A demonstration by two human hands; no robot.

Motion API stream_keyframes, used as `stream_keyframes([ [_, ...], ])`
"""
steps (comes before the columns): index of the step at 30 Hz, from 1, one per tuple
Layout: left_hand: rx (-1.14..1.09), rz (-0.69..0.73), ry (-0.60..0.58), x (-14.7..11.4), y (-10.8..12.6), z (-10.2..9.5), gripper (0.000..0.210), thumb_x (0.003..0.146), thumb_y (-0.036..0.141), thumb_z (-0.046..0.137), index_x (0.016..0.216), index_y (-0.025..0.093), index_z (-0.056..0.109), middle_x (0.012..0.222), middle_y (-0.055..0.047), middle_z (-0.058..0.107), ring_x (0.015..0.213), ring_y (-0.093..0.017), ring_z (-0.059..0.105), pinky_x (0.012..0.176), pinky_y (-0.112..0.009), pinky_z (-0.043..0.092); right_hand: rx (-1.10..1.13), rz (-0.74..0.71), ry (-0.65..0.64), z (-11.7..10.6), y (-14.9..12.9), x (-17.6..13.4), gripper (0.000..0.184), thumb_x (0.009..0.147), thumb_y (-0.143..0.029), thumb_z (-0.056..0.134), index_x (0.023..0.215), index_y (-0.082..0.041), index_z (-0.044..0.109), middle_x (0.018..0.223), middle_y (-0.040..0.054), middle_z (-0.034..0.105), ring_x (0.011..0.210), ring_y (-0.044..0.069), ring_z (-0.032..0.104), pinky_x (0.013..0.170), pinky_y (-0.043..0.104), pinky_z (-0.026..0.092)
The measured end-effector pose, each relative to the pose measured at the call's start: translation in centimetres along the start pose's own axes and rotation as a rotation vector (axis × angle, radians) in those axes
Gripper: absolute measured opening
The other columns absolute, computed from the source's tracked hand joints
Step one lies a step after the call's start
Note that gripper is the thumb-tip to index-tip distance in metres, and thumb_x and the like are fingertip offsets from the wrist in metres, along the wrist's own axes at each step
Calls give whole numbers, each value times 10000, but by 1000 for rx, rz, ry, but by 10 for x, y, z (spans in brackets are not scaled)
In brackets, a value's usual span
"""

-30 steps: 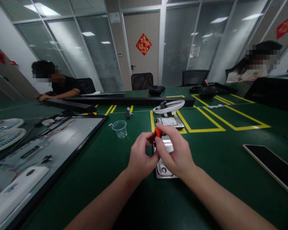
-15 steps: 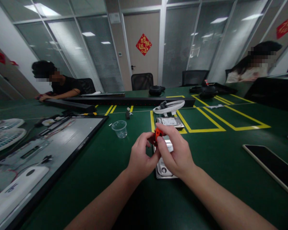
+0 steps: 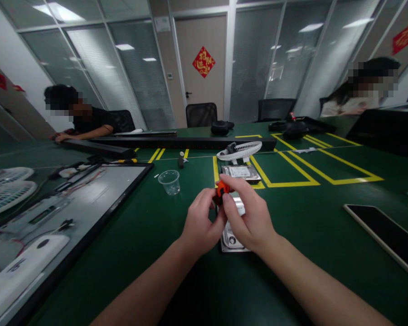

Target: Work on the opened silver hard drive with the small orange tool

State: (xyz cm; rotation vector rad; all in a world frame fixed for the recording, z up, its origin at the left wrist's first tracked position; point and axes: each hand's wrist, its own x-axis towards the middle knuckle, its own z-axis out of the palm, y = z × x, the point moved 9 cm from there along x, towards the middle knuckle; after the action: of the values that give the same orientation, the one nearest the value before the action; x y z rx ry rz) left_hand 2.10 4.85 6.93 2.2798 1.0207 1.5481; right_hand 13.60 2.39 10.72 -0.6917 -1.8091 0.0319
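Note:
A small orange-and-black object (image 3: 223, 187) is held up between my two hands; its exact kind does not show. My left hand (image 3: 201, 222) is closed, its fingertips on the object's left and lower side. With thumb and fingers, my right hand (image 3: 248, 210) pinches it from the right. Just beneath them, a silver hard drive (image 3: 231, 240) lies on the green table, partly covered by my hands. Beyond my fingers, a second hard drive (image 3: 242, 173) rests flat, with a pale label on top.
Left of my hands stands a clear plastic cup (image 3: 170, 182). A white fan grille (image 3: 240, 151) lies behind the drives. At left is a large black-framed panel (image 3: 122, 176) with parts on it; at right, a phone (image 3: 387, 237). Two people sit across the table.
The orange-and-black object has turned between my fingers and now shows a rounder orange face. My hands have barely shifted; the drives stay in place.

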Motion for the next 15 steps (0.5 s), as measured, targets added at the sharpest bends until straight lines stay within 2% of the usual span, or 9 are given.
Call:
stream_keyframes([
  [4,16,-10,65,-1,-3,-5,294,854,148,668,1119,219,562,956,-20,645,782,-161,589,713,-289,493,-24,-1,21,-1,1,0,417,996,-177,581,1404,-255,538,1166,78,698,1045,228,669,928,435,588],
  [8,15,-19,49,-1,-5,-4,240,871,138,645,1084,217,567,933,-18,636,802,-168,598,722,-294,491,-33,2,29,-2,1,1,415,985,-193,617,1390,-252,547,1163,82,686,1054,229,660,929,436,584],
  [13,-13,6,-5,0,0,1,134,955,162,571,1082,205,578,937,-32,636,805,-165,590,731,-297,483,15,-19,-6,0,-2,1,460,1011,-141,516,1459,-243,504,1248,88,691,1136,221,659,990,431,565],
  [15,-5,3,4,0,0,0,159,952,159,572,1104,204,576,948,-33,636,802,-163,586,728,-295,479,10,-17,-7,0,-1,0,462,1013,-132,502,1460,-245,505,1235,86,695,1132,222,659,985,432,565],
])
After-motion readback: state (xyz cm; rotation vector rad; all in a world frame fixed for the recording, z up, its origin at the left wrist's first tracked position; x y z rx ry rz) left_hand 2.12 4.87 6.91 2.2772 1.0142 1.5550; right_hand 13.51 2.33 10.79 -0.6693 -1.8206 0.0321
